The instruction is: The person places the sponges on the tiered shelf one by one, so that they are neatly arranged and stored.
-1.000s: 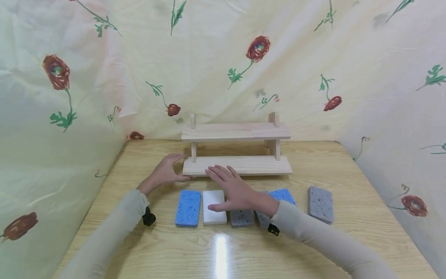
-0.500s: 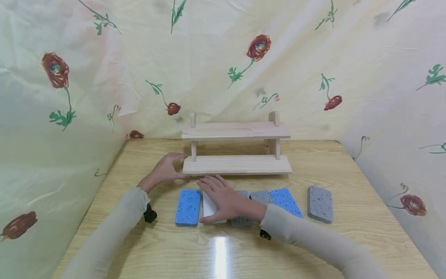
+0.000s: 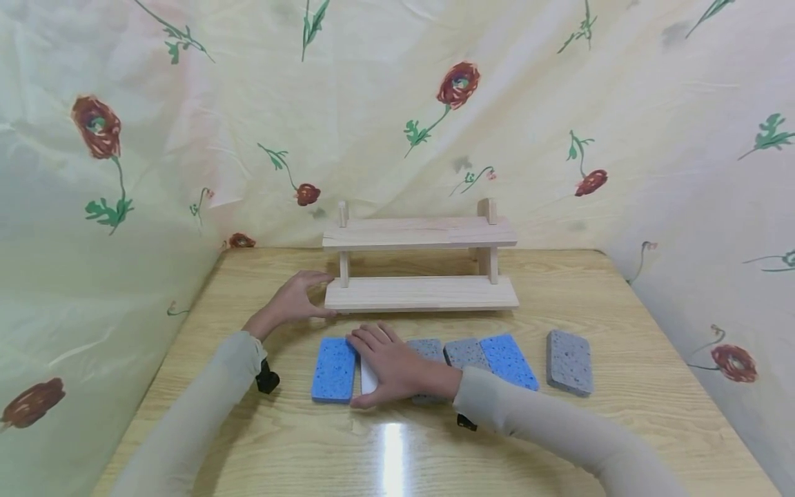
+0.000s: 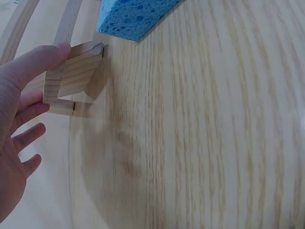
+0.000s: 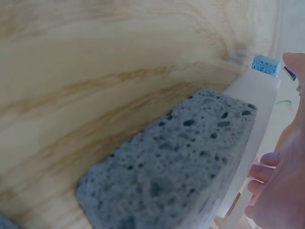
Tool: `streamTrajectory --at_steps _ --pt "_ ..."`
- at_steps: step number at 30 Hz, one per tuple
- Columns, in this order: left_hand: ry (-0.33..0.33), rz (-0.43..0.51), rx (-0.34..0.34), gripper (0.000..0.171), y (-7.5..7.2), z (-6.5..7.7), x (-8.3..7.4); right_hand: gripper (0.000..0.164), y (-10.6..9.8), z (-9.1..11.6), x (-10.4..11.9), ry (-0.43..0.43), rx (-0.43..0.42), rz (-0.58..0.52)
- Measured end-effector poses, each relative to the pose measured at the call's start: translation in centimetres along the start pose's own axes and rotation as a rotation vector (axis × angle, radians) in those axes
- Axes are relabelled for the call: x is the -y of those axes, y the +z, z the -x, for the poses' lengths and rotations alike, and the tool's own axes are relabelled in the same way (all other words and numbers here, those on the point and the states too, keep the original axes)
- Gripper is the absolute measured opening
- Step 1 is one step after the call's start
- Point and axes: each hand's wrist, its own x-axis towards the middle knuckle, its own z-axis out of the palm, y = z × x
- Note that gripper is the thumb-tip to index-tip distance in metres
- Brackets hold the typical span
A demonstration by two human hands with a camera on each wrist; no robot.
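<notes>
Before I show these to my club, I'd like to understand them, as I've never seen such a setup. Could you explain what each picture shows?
There is no machine here, just a person's bare left hand and right hand. The wide view comes from a camera worn on the head, looking forward and down. The two close-ups come from cameras on the left and right wrists.

On the wooden table stands a two-tier wooden shelf. In front of it lie two blue sponges, three gray sponges and a white block.

The left hand holds the shelf's left end between thumb and fingers. The right hand is over the white block; whether it touches it, I can't tell.
</notes>
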Motion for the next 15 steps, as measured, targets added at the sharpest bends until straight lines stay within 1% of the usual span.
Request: streamTrajectory --at_steps 8,15 --pt "0.014 -0.007 0.017 0.08 -0.22 0.04 0.08 0.112 0.14 -0.15 0.35 0.02 0.043 0.006" --pt "0.008 -0.05 0.035 0.078 -0.77 -0.07 -0.4 0.111 -0.04 -0.28 0.41 0.017 0.032 0.005"
